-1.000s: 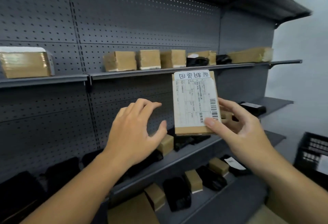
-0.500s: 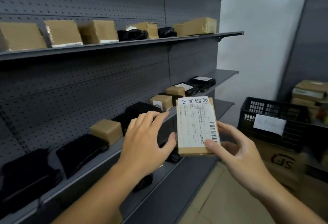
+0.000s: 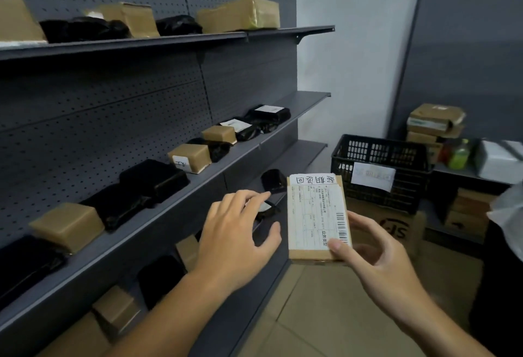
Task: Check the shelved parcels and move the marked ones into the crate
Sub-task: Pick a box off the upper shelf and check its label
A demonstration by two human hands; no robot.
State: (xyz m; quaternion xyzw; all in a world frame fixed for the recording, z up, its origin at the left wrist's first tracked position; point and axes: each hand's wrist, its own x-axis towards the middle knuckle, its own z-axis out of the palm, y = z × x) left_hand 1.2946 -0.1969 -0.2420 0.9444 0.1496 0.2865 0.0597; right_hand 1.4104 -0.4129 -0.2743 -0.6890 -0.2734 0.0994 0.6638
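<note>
My right hand (image 3: 376,254) grips a flat brown parcel (image 3: 317,218) by its lower right corner, label side towards me, with a white handwritten slip across its top. My left hand (image 3: 237,232) hovers just left of the parcel, fingers spread, holding nothing. Behind the parcel to the right, a black slatted crate (image 3: 396,155) with a white paper on its front sits on a cardboard box. The dark grey shelves (image 3: 169,42) at left carry brown boxes and black bagged parcels.
A brown box with a white slip (image 3: 190,157) sits on the middle shelf. Stacked cardboard boxes (image 3: 434,121), a green bottle (image 3: 459,155) and a white box (image 3: 499,160) stand at the back right. Tiled floor (image 3: 319,311) lies between shelf and crate.
The view has swung right along the shelves, bringing the black crate into sight and closer. The parcel stays in my right hand; my left hand stays open beside it.
</note>
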